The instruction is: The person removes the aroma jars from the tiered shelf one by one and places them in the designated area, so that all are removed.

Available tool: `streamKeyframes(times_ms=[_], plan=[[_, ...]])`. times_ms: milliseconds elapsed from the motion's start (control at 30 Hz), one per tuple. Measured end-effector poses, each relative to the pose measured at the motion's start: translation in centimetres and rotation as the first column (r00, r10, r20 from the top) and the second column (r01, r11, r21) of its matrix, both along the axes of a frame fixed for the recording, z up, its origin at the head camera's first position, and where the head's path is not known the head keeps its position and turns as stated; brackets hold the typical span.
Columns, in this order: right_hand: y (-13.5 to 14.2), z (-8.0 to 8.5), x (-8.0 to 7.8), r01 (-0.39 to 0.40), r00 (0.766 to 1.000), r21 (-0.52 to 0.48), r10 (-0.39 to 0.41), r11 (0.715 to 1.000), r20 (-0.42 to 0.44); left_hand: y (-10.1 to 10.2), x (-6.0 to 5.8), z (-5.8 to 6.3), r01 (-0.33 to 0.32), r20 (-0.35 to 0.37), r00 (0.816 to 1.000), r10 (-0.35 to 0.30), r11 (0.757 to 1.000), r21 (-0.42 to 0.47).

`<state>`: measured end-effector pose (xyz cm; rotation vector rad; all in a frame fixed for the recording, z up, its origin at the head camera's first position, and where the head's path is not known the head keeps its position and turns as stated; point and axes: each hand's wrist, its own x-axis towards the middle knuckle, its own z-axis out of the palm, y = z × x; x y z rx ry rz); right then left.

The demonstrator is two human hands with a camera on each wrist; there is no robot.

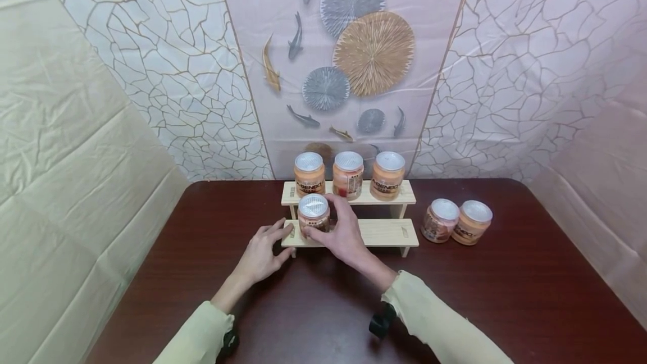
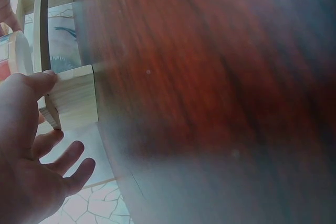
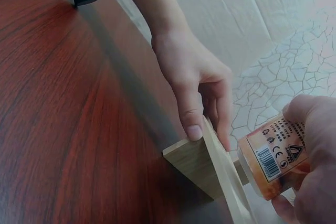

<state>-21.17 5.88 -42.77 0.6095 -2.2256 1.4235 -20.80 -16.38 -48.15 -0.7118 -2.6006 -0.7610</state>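
Note:
My right hand (image 1: 346, 235) grips a lidded jar with an orange label (image 1: 314, 206) over the left part of the lower wooden shelf (image 1: 379, 232). Whether the jar's base touches the board, I cannot tell. The jar's barcode side (image 3: 273, 156) faces the right wrist camera. At the shelf's left end, my left hand (image 1: 263, 251) pinches the board between thumb and fingers; the left wrist view shows its other fingers (image 2: 79, 174) spread apart. Behind, a taller shelf (image 1: 410, 192) bears three similar jars: left (image 1: 309, 176), middle (image 1: 347, 178) and right (image 1: 387, 178).
Two more jars, one labelled brown (image 1: 438, 223) and one orange (image 1: 472, 226), stand side by side on the dark red-brown table (image 1: 505, 291), right of the shelves. A patterned cloth backdrop (image 1: 328, 44) hangs behind the table's far edge.

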Motion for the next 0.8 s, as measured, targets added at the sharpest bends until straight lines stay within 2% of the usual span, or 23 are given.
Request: streamKeyframes(times_ms=[333, 633, 800], plan=[[1.5, 0.8, 0.7, -0.031, 0.999, 0.005, 0.03, 1.0, 0.027, 0.0, -0.1, -0.1, -0.002, -0.002, 1.0, 0.002, 1.0, -0.007], [3.2, 2.0, 1.1, -0.019, 1.0, 0.039, 0.019, 0.999, 0.022, 0.0, 0.0, 0.1, -0.002, -0.004, 1.0, 0.002, 1.0, 0.003], [4.4, 2.5, 1.3, -0.019, 0.998, 0.027, 0.018, 0.999, 0.055, 0.1, -0.1, 0.0, 0.001, -0.002, 1.0, -0.001, 1.0, -0.004]])
